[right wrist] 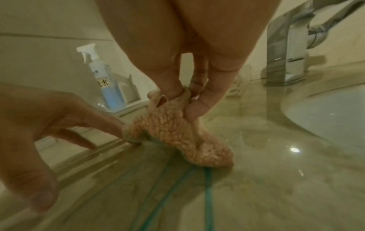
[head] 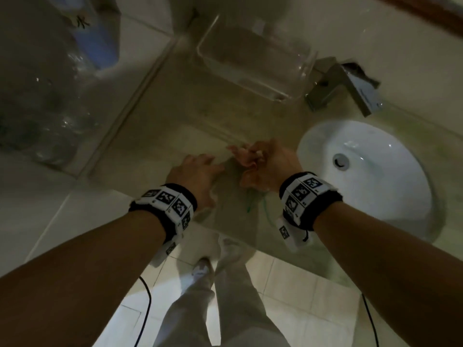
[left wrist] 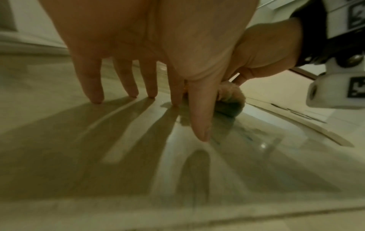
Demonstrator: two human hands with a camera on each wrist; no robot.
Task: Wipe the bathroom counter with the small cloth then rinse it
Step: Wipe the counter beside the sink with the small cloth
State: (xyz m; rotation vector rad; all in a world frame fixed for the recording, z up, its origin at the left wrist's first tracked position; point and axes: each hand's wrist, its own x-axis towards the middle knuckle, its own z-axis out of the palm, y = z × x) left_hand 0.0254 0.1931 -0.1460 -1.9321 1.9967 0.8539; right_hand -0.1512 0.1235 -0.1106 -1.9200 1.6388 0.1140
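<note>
A small fluffy peach cloth (head: 250,169) hangs bunched, its lower end resting on the glossy beige counter (head: 175,116) left of the sink. My right hand (head: 265,156) pinches the cloth's top (right wrist: 177,132) between thumb and fingers (right wrist: 197,103). My left hand (head: 200,166) is beside it with straight, spread fingers (left wrist: 92,87) whose tips touch the counter. In the right wrist view its forefinger (right wrist: 106,123) touches the cloth's left corner. Thin green lines (right wrist: 207,187) run along the counter from under the cloth towards me.
A white round sink (head: 370,171) lies to the right, with a chrome faucet (head: 345,86) behind it. A clear plastic box (head: 253,61) stands at the back of the counter. A spray bottle with blue liquid (right wrist: 104,78) stands at the far left by the wall.
</note>
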